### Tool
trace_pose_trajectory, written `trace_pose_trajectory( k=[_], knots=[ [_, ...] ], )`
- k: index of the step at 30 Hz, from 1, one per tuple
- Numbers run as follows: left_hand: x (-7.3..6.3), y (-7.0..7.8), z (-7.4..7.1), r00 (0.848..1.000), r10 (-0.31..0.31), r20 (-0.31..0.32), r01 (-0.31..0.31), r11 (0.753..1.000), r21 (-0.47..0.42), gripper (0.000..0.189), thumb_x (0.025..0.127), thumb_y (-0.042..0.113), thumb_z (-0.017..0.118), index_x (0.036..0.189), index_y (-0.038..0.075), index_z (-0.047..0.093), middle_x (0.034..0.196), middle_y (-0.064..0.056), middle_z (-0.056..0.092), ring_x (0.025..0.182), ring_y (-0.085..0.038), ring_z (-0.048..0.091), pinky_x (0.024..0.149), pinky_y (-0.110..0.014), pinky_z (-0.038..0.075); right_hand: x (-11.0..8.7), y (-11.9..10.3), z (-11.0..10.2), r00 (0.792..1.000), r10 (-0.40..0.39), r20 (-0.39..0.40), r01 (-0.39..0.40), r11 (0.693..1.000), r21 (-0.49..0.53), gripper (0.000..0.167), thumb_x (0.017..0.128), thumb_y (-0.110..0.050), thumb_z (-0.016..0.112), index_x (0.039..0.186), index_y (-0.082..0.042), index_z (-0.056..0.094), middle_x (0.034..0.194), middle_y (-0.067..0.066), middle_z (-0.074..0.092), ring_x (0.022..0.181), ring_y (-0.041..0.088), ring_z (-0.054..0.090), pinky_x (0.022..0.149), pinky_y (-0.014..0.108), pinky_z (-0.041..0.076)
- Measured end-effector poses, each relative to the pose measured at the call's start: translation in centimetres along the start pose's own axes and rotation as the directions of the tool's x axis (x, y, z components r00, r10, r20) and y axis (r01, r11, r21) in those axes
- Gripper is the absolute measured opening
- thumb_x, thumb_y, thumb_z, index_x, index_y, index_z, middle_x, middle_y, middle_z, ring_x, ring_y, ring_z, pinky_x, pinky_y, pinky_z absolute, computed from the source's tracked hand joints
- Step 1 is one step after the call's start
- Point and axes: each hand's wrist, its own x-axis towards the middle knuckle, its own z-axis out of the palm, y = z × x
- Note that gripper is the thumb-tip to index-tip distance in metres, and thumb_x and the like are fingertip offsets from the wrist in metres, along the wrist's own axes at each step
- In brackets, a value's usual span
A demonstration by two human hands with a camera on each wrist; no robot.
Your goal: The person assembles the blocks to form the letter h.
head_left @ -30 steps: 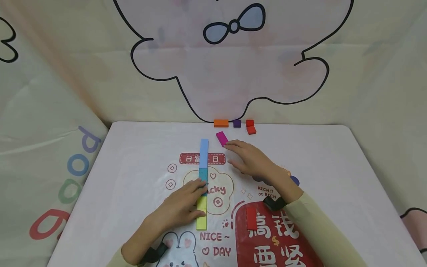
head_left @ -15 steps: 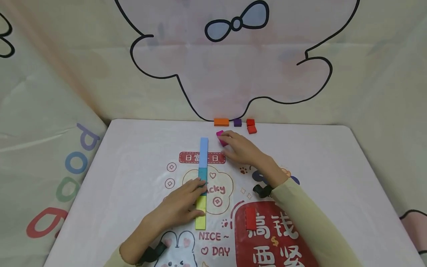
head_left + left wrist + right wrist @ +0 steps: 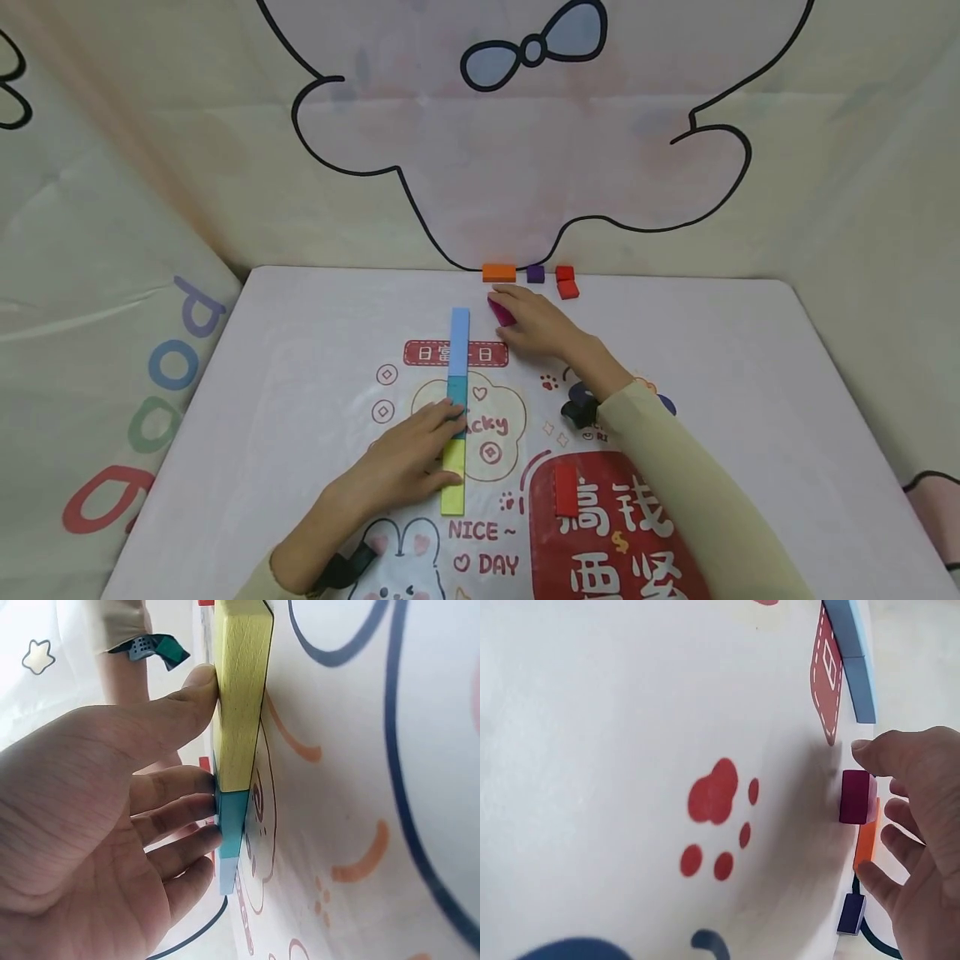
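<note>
A straight row of wooden blocks runs away from the person: yellow (image 3: 453, 502) nearest, teal (image 3: 457, 387) in the middle, light blue (image 3: 460, 342) at the far end. My left hand (image 3: 408, 454) rests against the row's left side, its thumb at the yellow block and its fingertips along the teal part. Beyond the row's right side, my right hand (image 3: 542, 323) reaches over a magenta block (image 3: 855, 796), fingers spread around it. In the right wrist view the thumb tip stands a little apart from that block.
At the table's back edge lie an orange block (image 3: 498, 273), a dark purple block (image 3: 535, 274) and two red blocks (image 3: 567, 288). Another red block (image 3: 566, 490) lies on the printed red patch, left of the right forearm. A printed cloth wall (image 3: 360, 217) stands behind the table.
My right hand has moved up and left over the magenta block, now covering part of it. The left hand stays at the row.
</note>
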Motion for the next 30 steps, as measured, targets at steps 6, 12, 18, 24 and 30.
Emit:
trace_pose_trajectory(
  k=[6, 12, 18, 24, 30],
  knots=[
    [0.1, 0.0, -0.1, 1.0, 0.006, 0.007, -0.006, 1.0, 0.012, 0.075, 0.092, 0.043, 0.082, 0.154, 0.008, 0.055, 0.166, -0.01, 0.047, 0.159, -0.032, 0.039, 0.128, -0.05, 0.04, 0.1, 0.1, -0.1, 0.998, 0.006, 0.055, -0.007, 1.0, 0.03, 0.068, 0.103, -0.027, 0.068, 0.164, -0.014, 0.04, 0.175, 0.007, 0.033, 0.163, 0.03, 0.031, 0.132, 0.053, 0.032],
    [0.1, 0.0, -0.1, 1.0, 0.003, 0.003, -0.003, 1.0, 0.012, 0.075, 0.092, 0.042, 0.082, 0.153, 0.008, 0.055, 0.166, -0.009, 0.047, 0.159, -0.031, 0.038, 0.128, -0.05, 0.04, 0.3, 0.0, -0.4, 0.998, -0.012, 0.067, 0.013, 1.0, -0.003, 0.062, 0.107, -0.026, 0.062, 0.163, -0.012, 0.042, 0.173, 0.008, 0.036, 0.163, 0.031, 0.032, 0.133, 0.052, 0.031],
    [0.2, 0.1, -0.1, 1.0, -0.001, 0.002, 0.001, 1.0, 0.008, 0.076, 0.091, 0.042, 0.082, 0.153, 0.008, 0.055, 0.166, -0.009, 0.047, 0.159, -0.032, 0.039, 0.128, -0.051, 0.04, -0.2, 0.0, -0.8, 0.995, -0.012, 0.101, 0.017, 0.999, -0.049, 0.059, 0.107, -0.02, 0.06, 0.163, -0.011, 0.041, 0.172, 0.012, 0.036, 0.162, 0.033, 0.033, 0.132, 0.052, 0.033],
    [0.0, 0.1, -0.1, 1.0, -0.014, 0.0, 0.014, 1.0, 0.01, 0.076, 0.091, 0.043, 0.082, 0.154, 0.009, 0.055, 0.167, -0.009, 0.047, 0.159, -0.032, 0.039, 0.128, -0.051, 0.04, -0.7, -0.1, -1.1, 0.995, 0.006, 0.101, 0.001, 0.997, -0.071, 0.059, 0.107, -0.017, 0.062, 0.162, -0.01, 0.043, 0.169, 0.015, 0.041, 0.16, 0.034, 0.036, 0.13, 0.052, 0.036],
    [0.1, 0.2, -0.1, 1.0, -0.018, 0.007, 0.018, 1.0, -0.003, 0.076, 0.092, 0.042, 0.082, 0.155, 0.01, 0.054, 0.167, -0.009, 0.046, 0.159, -0.033, 0.039, 0.127, -0.052, 0.041, -1.1, 0.1, -1.0, 0.998, -0.003, 0.07, 0.008, 0.997, -0.074, 0.057, 0.106, -0.019, 0.064, 0.159, -0.007, 0.047, 0.164, 0.017, 0.046, 0.155, 0.034, 0.042, 0.129, 0.05, 0.04]
  ],
)
